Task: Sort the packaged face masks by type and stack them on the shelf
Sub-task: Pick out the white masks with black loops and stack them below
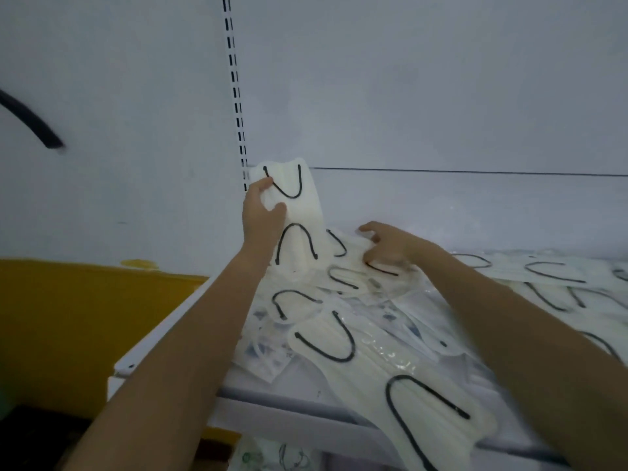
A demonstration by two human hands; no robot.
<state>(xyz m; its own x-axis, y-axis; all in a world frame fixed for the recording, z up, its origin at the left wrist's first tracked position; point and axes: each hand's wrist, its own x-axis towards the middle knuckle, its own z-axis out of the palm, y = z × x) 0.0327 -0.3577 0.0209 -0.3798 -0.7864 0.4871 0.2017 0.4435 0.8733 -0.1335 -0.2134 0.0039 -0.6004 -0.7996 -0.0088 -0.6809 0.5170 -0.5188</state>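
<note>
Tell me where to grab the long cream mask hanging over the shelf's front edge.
Likely best: pinch the cream mask by its overhanging end, coming from the front, thumb on top, fingers underneath. That end juts past the shelf edge with open space below. The rest lies flat on glossy packs, leaving fingers no gap.

Left hand [263, 212] and left forearm [190, 334] bare; right hand [390, 244] and right forearm [509, 317] bare.
</note>
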